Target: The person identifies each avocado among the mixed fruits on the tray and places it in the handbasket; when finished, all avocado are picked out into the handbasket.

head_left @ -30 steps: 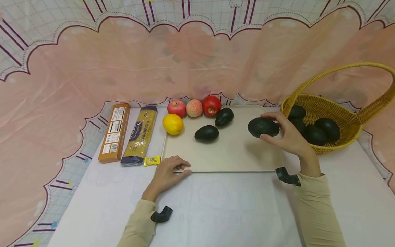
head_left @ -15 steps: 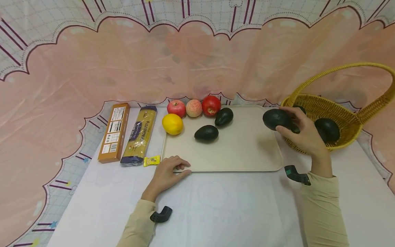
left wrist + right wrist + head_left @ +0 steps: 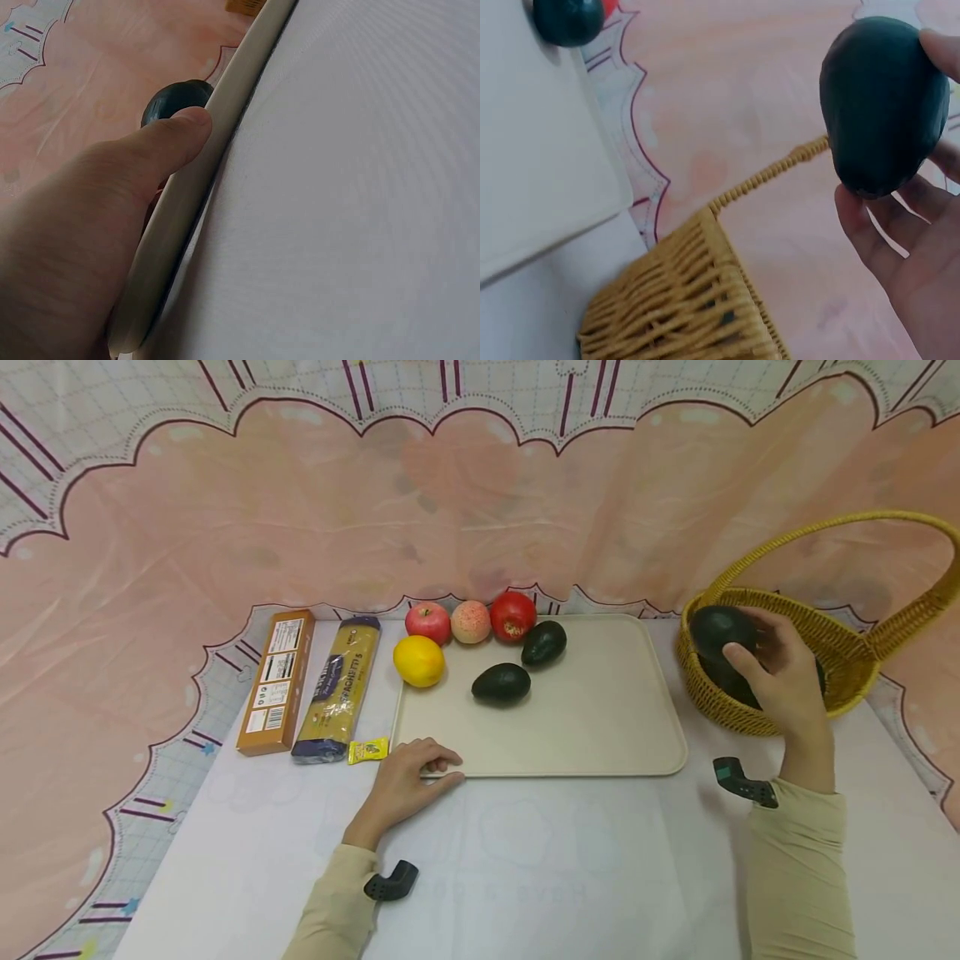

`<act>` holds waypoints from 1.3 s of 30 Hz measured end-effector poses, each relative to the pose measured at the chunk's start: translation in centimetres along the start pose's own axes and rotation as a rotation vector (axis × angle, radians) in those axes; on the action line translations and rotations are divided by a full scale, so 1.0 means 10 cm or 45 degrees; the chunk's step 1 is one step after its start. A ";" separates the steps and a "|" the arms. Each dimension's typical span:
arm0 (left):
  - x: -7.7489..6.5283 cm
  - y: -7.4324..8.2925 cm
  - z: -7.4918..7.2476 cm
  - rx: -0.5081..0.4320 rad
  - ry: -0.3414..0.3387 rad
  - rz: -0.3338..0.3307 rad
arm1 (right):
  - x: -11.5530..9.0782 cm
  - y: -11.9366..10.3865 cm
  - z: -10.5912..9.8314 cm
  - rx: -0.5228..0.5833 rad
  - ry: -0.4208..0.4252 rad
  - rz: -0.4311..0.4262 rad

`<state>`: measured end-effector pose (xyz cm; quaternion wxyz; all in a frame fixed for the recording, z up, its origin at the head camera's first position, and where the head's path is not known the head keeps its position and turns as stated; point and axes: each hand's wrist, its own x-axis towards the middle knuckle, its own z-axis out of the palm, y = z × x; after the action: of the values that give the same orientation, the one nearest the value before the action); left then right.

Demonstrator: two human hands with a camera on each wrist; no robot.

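Observation:
My right hand (image 3: 791, 677) grips a dark green avocado (image 3: 722, 631) over the left side of a yellow wicker basket (image 3: 696, 689). In the right wrist view, fingertips and thumb hold this avocado (image 3: 881, 105) from its side and end. More avocados lie inside the basket, mostly hidden behind the hand. My left hand (image 3: 408, 781) rests at the front left edge of a cream tray (image 3: 607, 727), fingers loosely bent. Its thumb (image 3: 187, 131) lies on the tray's rim in the left wrist view. Two avocados, one at the middle (image 3: 501, 683) and one farther back (image 3: 544, 643), lie on the tray.
A red apple (image 3: 428, 622), a peach (image 3: 471, 622), a pomegranate (image 3: 513, 616) and a lemon (image 3: 419, 661) sit along the tray's back left. Left of it lie a spaghetti pack (image 3: 337, 689), a brown box (image 3: 276, 683) and a small yellow packet (image 3: 368, 751). The basket's tall handle (image 3: 825, 527) arches up.
My right hand has carried the avocado rightward, from above the tray's right part to over the basket. The left hand has stayed put.

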<state>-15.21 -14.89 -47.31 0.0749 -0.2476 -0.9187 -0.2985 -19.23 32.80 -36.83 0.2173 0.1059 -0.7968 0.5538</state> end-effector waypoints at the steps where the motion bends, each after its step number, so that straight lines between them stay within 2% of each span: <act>1: 0.00 0.00 0.00 -0.002 0.001 -0.003 | 0.00 0.02 -0.01 0.031 0.020 -0.005; 8: -0.02 -0.01 0.01 -0.008 0.008 -0.012 | 0.03 0.14 -0.08 0.309 0.194 -0.030; 11: -0.02 -0.01 0.01 -0.017 0.010 -0.006 | 0.03 0.16 -0.09 0.323 0.287 0.058; 15: -0.02 0.00 0.01 -0.034 0.014 0.004 | 0.02 0.16 -0.10 0.338 0.396 0.240; 20: -0.01 0.01 0.03 -0.029 0.005 0.004 | 0.01 0.20 -0.17 0.345 0.442 0.425; 22: -0.01 0.01 0.03 -0.019 -0.001 0.001 | 0.00 0.23 -0.21 0.308 0.420 0.497; 26: -0.01 0.01 0.01 -0.012 0.000 -0.005 | 0.04 0.24 -0.35 0.100 0.326 0.635; 28: -0.01 0.00 0.00 -0.018 0.006 -0.004 | 0.08 0.24 -0.41 0.054 0.272 0.667; 33: -0.02 -0.01 -0.01 -0.031 0.015 -0.001 | 0.25 0.26 -0.51 0.180 0.188 0.666; 34: -0.02 -0.02 -0.01 -0.031 0.014 -0.002 | 0.28 0.27 -0.53 0.161 0.156 0.675; 39: -0.03 -0.02 0.00 -0.032 0.008 -0.012 | 0.41 0.28 -0.62 -0.182 -0.083 0.800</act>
<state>-15.07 -15.14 -47.49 0.0731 -0.2431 -0.9158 -0.3113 -22.64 39.86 -35.49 0.0171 -0.1432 -0.8338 0.5328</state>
